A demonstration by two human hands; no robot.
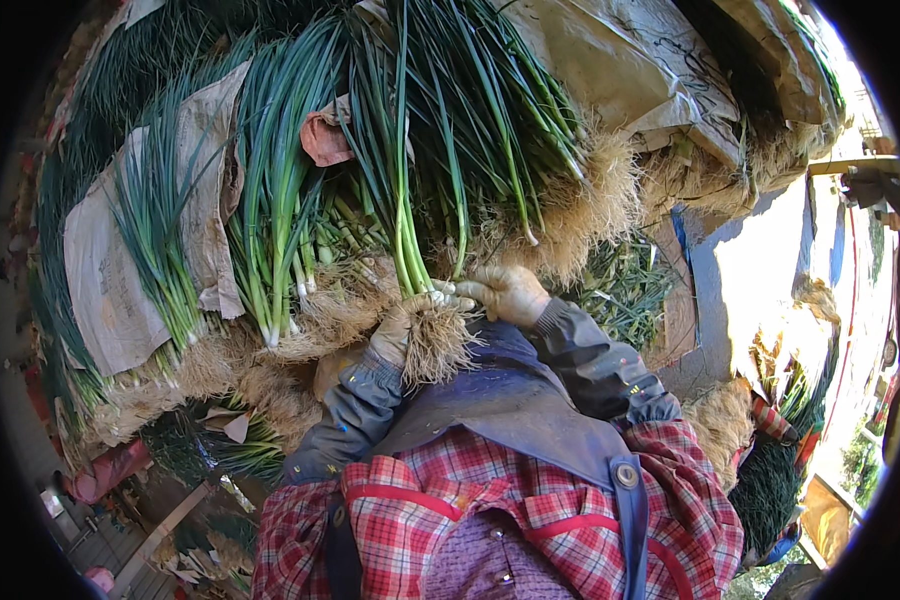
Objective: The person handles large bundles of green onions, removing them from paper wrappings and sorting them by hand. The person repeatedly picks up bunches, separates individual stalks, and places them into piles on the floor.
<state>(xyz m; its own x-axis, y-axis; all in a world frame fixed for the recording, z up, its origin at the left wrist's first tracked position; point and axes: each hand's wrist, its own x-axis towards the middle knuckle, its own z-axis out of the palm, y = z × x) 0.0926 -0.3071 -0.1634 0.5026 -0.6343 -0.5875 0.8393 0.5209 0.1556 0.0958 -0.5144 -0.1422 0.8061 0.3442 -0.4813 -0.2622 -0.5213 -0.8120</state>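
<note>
My left hand [399,330], in a soiled pale glove, grips a small bunch of green onions [411,251] by its white bases. The leaves rise away from me over the pile, and a tuft of pale roots [436,349] hangs below the fingers, over my dark apron [487,397]. My gloved right hand [516,294] is beside the bunch, fingertips pinched together close to the bases. A single green onion stalk [460,225] runs down into those fingertips, where its lower end is hidden. Just beyond both hands lies a large heap of green onions [495,127], its roots [589,202] facing me.
Burlap-like sacking [112,262] lies over bundles at left, and a tan sheet [607,67] covers more at the upper right. Loose green leaf trimmings [626,289] lie right of my right hand. More rooted bundles [720,424] stand behind my right elbow.
</note>
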